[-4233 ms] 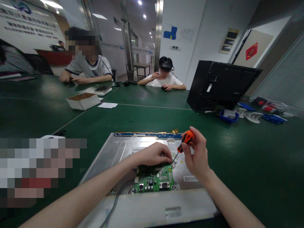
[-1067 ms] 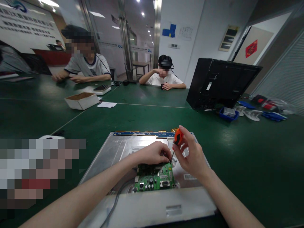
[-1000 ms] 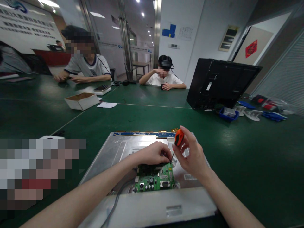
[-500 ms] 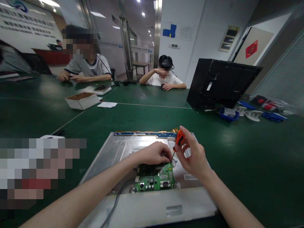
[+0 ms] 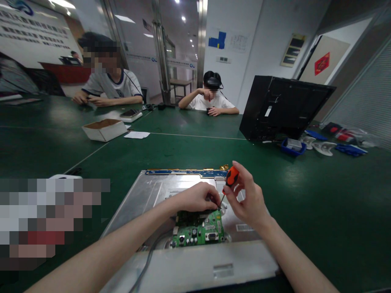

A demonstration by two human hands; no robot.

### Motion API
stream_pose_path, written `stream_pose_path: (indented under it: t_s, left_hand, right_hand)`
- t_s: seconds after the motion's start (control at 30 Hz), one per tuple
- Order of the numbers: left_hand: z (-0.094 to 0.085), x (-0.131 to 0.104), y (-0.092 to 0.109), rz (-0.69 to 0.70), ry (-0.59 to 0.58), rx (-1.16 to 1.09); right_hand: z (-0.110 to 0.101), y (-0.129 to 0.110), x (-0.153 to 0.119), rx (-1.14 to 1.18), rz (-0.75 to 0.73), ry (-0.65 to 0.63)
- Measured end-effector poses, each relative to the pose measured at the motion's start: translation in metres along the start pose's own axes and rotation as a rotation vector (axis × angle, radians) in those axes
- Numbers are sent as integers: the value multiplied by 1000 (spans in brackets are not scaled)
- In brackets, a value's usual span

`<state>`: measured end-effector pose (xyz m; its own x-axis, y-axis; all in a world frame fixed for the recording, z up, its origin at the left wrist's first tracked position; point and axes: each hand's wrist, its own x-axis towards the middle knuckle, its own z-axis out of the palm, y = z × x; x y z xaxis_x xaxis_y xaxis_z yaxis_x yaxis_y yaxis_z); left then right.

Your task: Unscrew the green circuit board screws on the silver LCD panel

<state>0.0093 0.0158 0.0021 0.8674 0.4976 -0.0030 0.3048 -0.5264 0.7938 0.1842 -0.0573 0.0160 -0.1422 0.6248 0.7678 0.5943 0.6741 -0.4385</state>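
Observation:
My right hand (image 5: pixel 249 197) is closed on the orange and black handle of a screwdriver (image 5: pixel 231 177). Its thin shaft slants down to the upper right corner of a green circuit board (image 5: pixel 198 232). At that same corner my left hand (image 5: pixel 201 197) has its fingers bent and pressed together beside the screwdriver's tip; what they hold, if anything, is hidden. Under the board lies a silvery metal display panel (image 5: pixel 137 195), with a narrow blue circuit strip (image 5: pixel 180 172) along its far edge. A grey cable (image 5: pixel 146 264) runs from the board's left side toward me.
Across the green table (image 5: pixel 189 150) sit two people. A black monitor housing (image 5: pixel 287 108) stands at the right, near a small blue tray (image 5: pixel 293 147) and blue gloves (image 5: pixel 351 149). At the left are an open white box (image 5: pixel 105 131) and a paper sheet (image 5: pixel 137 135).
The screwdriver's handle has turned slightly in my right hand, while its tip stays at the board's corner. My left hand keeps its place.

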Motion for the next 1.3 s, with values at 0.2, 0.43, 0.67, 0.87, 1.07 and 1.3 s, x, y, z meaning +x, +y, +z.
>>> stream_pose_path:
  t_s: [0.2, 0.43, 0.67, 0.87, 1.07, 1.3]
  left_hand:
    - [1, 0, 0, -3, 14, 16]
    - [3, 0, -2, -2, 12, 0]
    - [1, -1, -1, -4, 3, 11]
    - [1, 1, 2, -16, 10, 25]
    - [1, 0, 0, -7, 10, 34]
    - [0, 1, -2, 0, -3, 35]
  right_hand:
    - [0, -2, 0, -3, 6, -5]
    - [0, -1, 0, -66, -11, 18]
    - [1, 0, -2, -18, 59, -3]
    - [1, 0, -2, 15, 64, -8]
    - [1, -1, 0, -8, 24, 17]
    - [3, 2, 0, -54, -11, 34]
